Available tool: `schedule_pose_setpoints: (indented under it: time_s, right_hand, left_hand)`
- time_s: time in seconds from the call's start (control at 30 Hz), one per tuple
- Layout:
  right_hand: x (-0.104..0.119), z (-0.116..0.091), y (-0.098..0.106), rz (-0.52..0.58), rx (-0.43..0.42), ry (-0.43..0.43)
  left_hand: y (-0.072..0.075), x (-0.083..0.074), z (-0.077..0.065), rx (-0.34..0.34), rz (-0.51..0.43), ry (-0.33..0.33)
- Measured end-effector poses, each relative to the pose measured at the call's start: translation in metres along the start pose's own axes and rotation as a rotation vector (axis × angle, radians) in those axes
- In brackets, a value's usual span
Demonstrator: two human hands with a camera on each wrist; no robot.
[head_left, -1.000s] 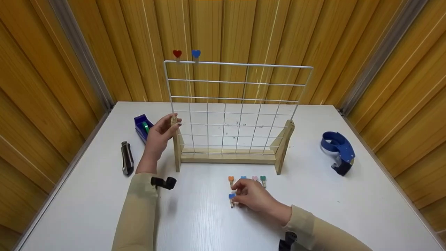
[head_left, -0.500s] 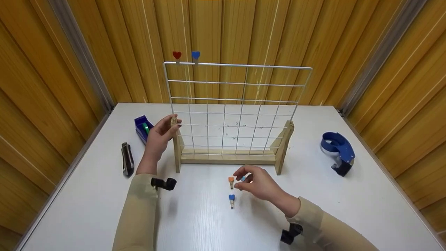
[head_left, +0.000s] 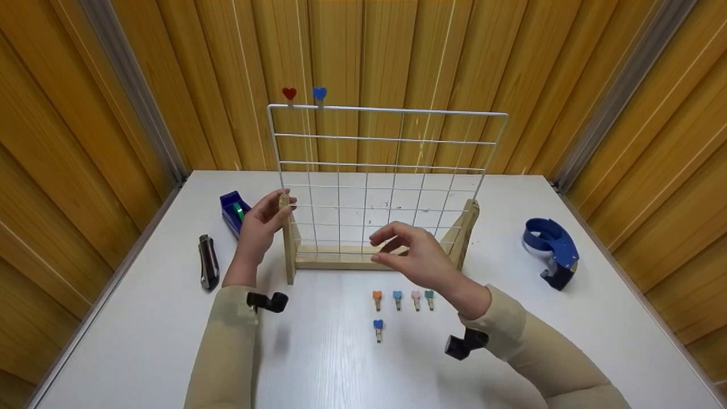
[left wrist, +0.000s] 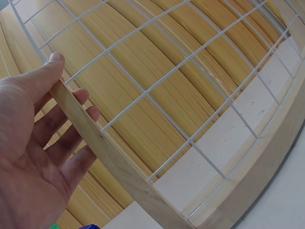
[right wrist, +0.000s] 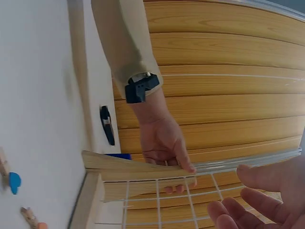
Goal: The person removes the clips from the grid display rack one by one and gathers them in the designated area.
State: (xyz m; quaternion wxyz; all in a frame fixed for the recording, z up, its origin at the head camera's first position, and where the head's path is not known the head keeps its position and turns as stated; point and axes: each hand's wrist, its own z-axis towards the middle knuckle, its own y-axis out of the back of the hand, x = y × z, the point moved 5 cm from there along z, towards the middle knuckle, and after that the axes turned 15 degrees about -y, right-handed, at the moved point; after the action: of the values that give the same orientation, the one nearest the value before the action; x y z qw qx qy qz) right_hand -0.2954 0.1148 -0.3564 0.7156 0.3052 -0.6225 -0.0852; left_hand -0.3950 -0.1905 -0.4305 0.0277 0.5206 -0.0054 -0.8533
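Observation:
My left hand holds the top of the left wooden upright of a wire grid rack, thumb on one side and fingers on the other. In front of the rack's lower right part hovers my right hand, its thumb and fingers curved and apart; no object shows between them. A red heart clothespin and a blue one are clipped on the top wire. On the table below lie small heart clothespins: orange, light blue, pink, green, and blue in front.
A purple tape dispenser and a utility knife lie left of the rack. At the right stands a blue tape dispenser. Wood-patterned walls close in the white table on three sides.
My right hand has risen from the front clothespins, away over the row, to the rack's lower wires. The left hand keeps its grip on the upright. The head view has tilted slightly.

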Motion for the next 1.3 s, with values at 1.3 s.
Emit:
schedule_pose_setpoints:
  time_s: [1.3]
  right_hand:
    - [0.178, 0.128, 0.051, -0.085, -0.198, 0.169]
  left_hand:
    - [0.000, -0.001, 0.000, -0.005, -0.001, -0.027]
